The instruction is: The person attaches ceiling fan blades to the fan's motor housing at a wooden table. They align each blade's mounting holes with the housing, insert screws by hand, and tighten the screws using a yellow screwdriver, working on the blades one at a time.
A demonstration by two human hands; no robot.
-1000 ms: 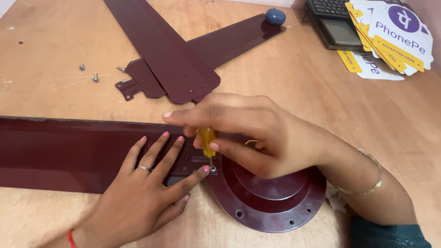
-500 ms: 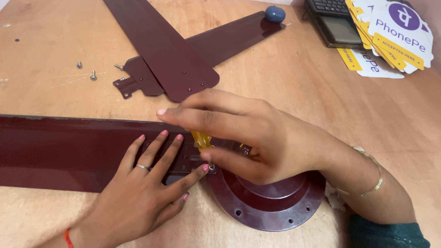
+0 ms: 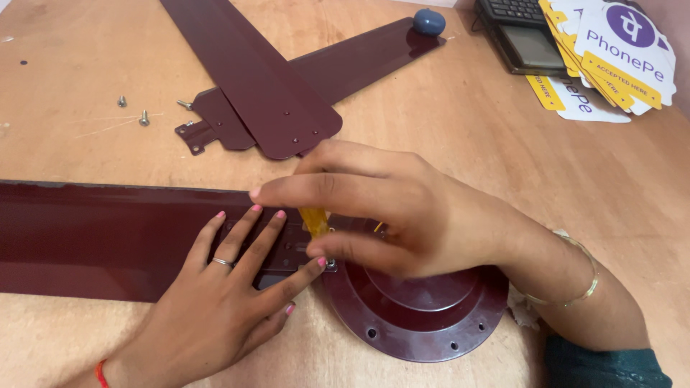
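My left hand (image 3: 223, 302) lies flat, fingers spread, on the inner end of a long maroon fan blade (image 3: 100, 233) where it meets the round maroon fan motor cover (image 3: 424, 320). My right hand (image 3: 402, 215) is closed around a small yellow-handled screwdriver (image 3: 314, 221), held upright with its tip at a screw beside my left fingertips. My right hand hides most of the tool.
Two more maroon blades (image 3: 259, 86) lie crossed at the back, one with a bracket (image 3: 205, 129). Loose screws (image 3: 133, 111) sit at the left. A dark blue knob (image 3: 429, 21), a keyboard (image 3: 517, 32) and stacked printed cards (image 3: 611, 57) are at the back right.
My right hand has shifted slightly left and turned around the screwdriver handle, its fingers now reaching further over the blade. My left hand has stayed pressed on the blade.
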